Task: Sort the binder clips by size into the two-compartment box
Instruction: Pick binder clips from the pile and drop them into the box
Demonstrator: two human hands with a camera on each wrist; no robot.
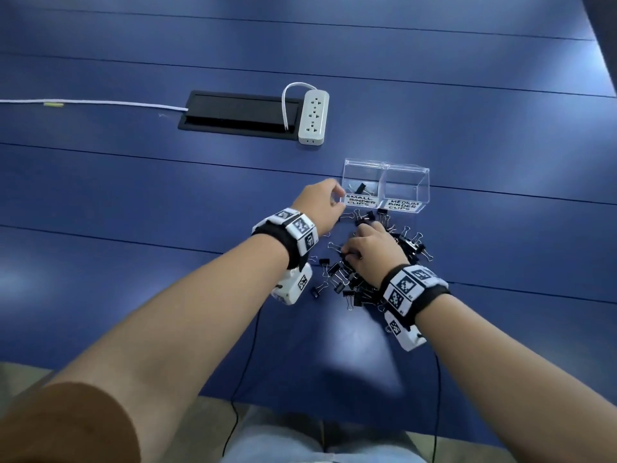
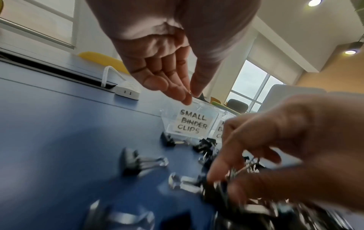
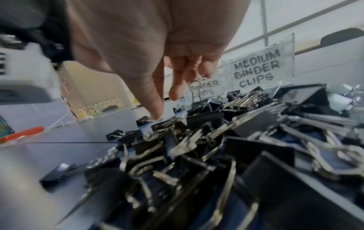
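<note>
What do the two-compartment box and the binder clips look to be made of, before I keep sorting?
Two-compartment box: looks like clear, glossy rigid plastic, possibly acrylic; the table shows through its walls and the edges catch light. Its labels look like white paper with black lettering.
Binder clips: bodies look like black-coated sheet metal with a dull sheen; the looped handles look like bare, shiny silver wire.

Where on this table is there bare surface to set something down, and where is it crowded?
Bare blue table left of the left hand up to the power strip; also right of the two-compartment box. Crowded: the binder clip pile under the right hand, reaching the box front.
</note>
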